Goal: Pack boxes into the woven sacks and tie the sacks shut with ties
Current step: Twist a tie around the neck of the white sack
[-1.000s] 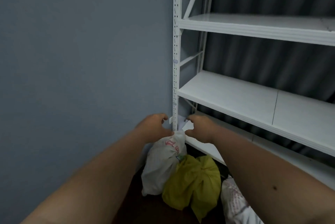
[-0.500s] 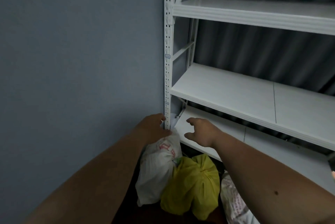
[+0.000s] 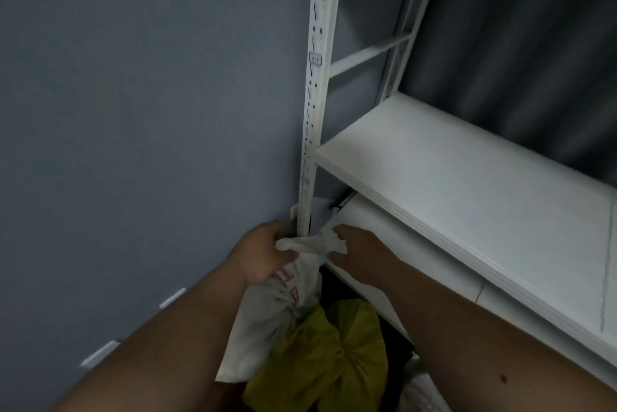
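A white woven sack [image 3: 263, 321] with red print stands on the floor against the grey wall, its neck gathered into a twisted tail. My left hand [image 3: 263, 254] is closed around that neck just below the tail. My right hand [image 3: 360, 253] is at the tail's right end, fingers touching the white fabric. A yellow-green sack [image 3: 330, 355], bunched shut at its middle, lies right of the white one. Part of a third white printed sack [image 3: 422, 391] shows at the bottom edge. No boxes or loose ties are visible.
A white metal shelving unit stands to the right: its perforated upright post [image 3: 314, 94] rises just behind my hands, with a middle shelf [image 3: 467, 178] and a lower shelf [image 3: 417, 264]. The grey wall [image 3: 133, 111] closes the left side.
The view has tilted down and closer. My right hand, lifted off the sack half a second ago, is back on the neck's tail. My left hand kept its hold.
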